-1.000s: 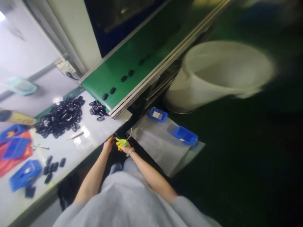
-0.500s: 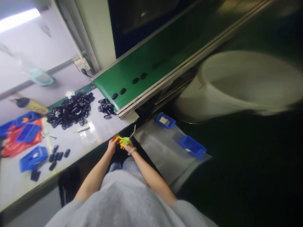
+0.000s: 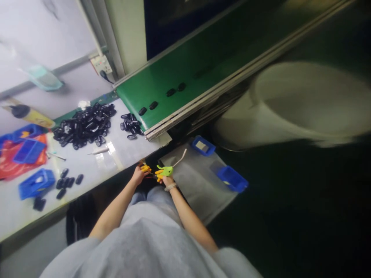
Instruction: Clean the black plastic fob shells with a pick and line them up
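My right hand point(image 3: 167, 178), with yellow finger covers, is closed around a bright green tool point(image 3: 165, 171) from which a thin bent rod sticks up to the right. My left hand point(image 3: 139, 173), also with yellow finger covers, is bent inward just left of it, below the table's front edge. Its fingers look curled together, and something small and dark may be at their tips, too blurred to make out. A small gap lies between the two hands. A heap of black oval pieces point(image 3: 87, 125) lies on the white table point(image 3: 87, 170), with a smaller pile point(image 3: 131, 124) beside it.
A green conveyor belt point(image 3: 162, 83) carries several black pieces. Blue trays point(image 3: 37, 183) and a red bag point(image 3: 17, 164) are on the table's left, near a yellow bottle point(image 3: 34, 116). Right of my hands are two blue bins point(image 3: 233, 179) on a grey sheet and a large white tub point(image 3: 249, 116).
My hands have moved apart. My right hand has shifted right with the green tool. The view has shifted slightly, and the scene sits a little higher.
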`<state>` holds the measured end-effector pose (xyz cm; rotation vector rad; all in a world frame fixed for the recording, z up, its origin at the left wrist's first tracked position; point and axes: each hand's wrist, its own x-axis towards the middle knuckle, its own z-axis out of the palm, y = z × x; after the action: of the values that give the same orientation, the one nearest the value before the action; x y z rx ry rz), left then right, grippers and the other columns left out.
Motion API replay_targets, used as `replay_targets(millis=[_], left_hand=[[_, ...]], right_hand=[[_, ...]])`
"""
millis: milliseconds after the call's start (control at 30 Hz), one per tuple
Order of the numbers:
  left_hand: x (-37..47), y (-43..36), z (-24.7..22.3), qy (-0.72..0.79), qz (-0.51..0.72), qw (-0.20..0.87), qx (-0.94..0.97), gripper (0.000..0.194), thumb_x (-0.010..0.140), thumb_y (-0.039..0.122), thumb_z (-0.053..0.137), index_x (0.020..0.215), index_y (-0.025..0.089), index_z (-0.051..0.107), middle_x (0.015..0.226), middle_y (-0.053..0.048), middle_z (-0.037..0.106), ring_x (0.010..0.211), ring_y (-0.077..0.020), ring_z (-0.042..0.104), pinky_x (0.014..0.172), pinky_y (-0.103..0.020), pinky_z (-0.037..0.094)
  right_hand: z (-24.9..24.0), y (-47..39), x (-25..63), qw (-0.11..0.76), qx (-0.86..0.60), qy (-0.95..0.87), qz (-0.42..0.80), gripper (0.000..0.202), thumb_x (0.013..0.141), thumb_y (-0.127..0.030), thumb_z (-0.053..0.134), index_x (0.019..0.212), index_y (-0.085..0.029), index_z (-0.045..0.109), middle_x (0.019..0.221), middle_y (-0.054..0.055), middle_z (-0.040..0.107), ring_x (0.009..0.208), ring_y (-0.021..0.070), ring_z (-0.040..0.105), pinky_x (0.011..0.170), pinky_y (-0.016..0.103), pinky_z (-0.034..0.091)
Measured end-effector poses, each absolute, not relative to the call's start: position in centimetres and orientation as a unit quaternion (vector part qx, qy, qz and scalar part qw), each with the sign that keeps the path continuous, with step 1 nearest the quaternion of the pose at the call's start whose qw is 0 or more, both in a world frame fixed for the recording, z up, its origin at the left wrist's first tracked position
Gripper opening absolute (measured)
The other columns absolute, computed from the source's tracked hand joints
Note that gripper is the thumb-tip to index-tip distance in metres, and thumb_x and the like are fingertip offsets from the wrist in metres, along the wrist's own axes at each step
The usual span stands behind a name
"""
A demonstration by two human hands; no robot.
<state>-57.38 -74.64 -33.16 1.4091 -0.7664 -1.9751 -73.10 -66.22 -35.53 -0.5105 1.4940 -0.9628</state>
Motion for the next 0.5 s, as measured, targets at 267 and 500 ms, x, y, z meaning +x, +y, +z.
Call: replay_targets(millis=[267,500], left_hand=[[-56.0,-73.5,-31.6,-0.287,-0.782,0.227,0.504,0.035,0.067,0.016,0.076,0.097,0.011,0.060,0.084,-0.008,0.066,0.073,-0.0171,0.068,0.077,-0.037,0.056],[-55.7,-73.1,-31.7,-0.361,-0.738,0.187,0.538,0.027,0.076,0.026,0.068,0.098,0.013,0.058,0.089,-0.008,0.067,0.079,-0.0173,0.068,0.083,-0.039,0.055]], right_hand=[[-35.8,-62.0,-75.1,0.608,-0.217,0.637,-0.421,0.034,0.062,-0.043,0.067,0.084,-0.016,0.069,0.049,-0.002,0.061,0.040,0.0102,0.050,0.042,0.022,0.038],[-35.0,-60.1,-74.7,0.603,-0.195,0.650,-0.418,0.033,0.061,-0.043,0.065,0.079,-0.015,0.068,0.047,-0.002,0.059,0.039,0.0098,0.048,0.041,0.022,0.037]])
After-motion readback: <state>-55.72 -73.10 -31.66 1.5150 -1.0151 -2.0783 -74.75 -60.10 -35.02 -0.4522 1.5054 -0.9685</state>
